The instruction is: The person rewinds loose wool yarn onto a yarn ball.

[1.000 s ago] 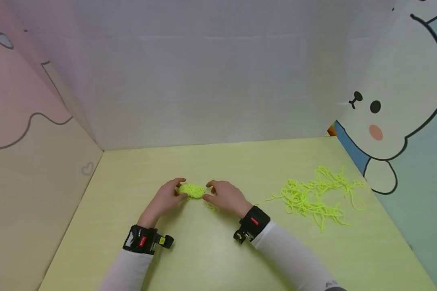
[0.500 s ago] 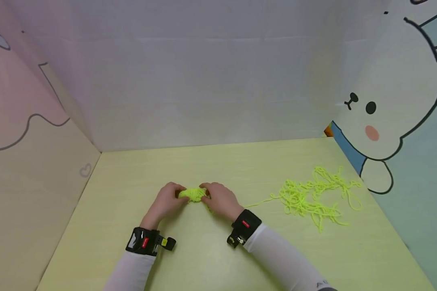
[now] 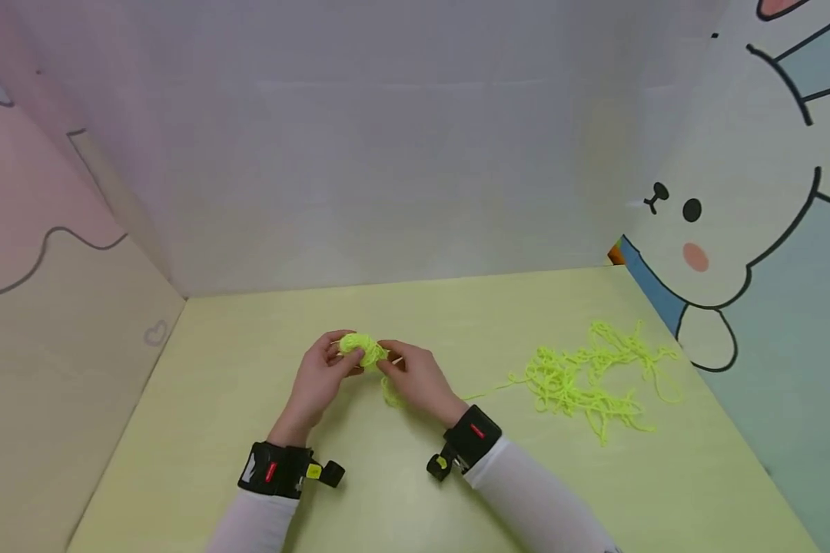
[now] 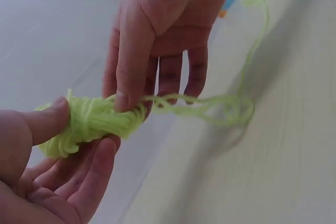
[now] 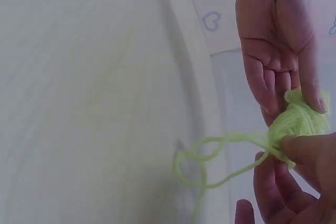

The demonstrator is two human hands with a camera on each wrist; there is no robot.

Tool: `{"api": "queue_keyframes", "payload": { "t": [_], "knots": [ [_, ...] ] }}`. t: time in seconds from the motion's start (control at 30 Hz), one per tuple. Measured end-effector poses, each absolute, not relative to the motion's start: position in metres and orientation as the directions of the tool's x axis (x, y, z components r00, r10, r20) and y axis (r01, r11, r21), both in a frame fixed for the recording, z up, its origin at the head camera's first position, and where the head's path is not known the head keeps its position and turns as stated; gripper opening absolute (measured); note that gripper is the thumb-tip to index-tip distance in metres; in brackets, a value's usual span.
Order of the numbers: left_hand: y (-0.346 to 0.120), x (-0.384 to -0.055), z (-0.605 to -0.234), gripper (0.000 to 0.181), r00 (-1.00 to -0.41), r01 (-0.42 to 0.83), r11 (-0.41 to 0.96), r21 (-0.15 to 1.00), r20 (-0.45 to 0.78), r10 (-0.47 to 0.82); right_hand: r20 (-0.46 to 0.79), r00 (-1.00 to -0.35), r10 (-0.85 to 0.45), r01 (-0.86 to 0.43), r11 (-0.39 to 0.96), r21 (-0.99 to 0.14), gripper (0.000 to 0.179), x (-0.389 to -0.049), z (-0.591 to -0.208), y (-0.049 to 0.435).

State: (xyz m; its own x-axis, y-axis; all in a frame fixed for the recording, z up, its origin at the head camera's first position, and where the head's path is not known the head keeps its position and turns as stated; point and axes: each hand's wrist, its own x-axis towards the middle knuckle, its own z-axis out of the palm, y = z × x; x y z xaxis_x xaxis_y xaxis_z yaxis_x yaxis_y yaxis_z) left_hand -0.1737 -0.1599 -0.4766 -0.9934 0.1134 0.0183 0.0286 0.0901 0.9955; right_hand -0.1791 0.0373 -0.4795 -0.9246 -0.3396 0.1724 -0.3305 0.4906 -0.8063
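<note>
A small wound bundle of bright yellow-green yarn (image 3: 361, 347) is held between both hands, a little above the table. My left hand (image 3: 320, 375) grips one end of it, thumb on the near side and fingers behind, as the left wrist view shows on the yarn bundle (image 4: 86, 121). At the other end, my right hand (image 3: 420, 382) pinches the bundle between thumb and fingers. From beneath the right fingers a loose loop of strand (image 5: 202, 169) hangs down. That strand runs right along the table.
A tangled heap of the same yarn (image 3: 581, 376) lies on the right of the pale yellow table (image 3: 387, 491). One strand joins it to the bundle. A whitish panel (image 3: 401, 177) stands behind, with printed panels at both sides.
Both hands have lifted and turned the yarn bundle, tilting it upward at the left. My right hand has moved in from beside the bundle to pinch its right end.
</note>
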Motion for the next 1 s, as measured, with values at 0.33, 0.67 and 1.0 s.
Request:
{"api": "queue_keyframes", "payload": {
  "t": [0.33,0.67,1.0],
  "knots": [
    [-0.133,-0.170,-0.467,0.046,-0.999,-0.033,-0.212,0.977,-0.034,-0.001,0.190,-0.938,-0.289,-0.294,0.377,-0.878,0.037,-0.174,-0.464,0.044],
    [-0.126,-0.172,-0.460,0.047,-0.992,-0.051,-0.254,0.966,-0.078,-0.099,0.251,-0.931,-0.264,-0.351,0.462,-0.815,0.026,-0.172,-0.461,0.061],
    [-0.124,-0.172,-0.458,0.050,-0.989,-0.038,-0.247,0.968,-0.071,-0.126,0.210,-0.917,-0.339,-0.394,0.689,-0.608,0.022,-0.170,-0.462,0.070]
  ]
}}
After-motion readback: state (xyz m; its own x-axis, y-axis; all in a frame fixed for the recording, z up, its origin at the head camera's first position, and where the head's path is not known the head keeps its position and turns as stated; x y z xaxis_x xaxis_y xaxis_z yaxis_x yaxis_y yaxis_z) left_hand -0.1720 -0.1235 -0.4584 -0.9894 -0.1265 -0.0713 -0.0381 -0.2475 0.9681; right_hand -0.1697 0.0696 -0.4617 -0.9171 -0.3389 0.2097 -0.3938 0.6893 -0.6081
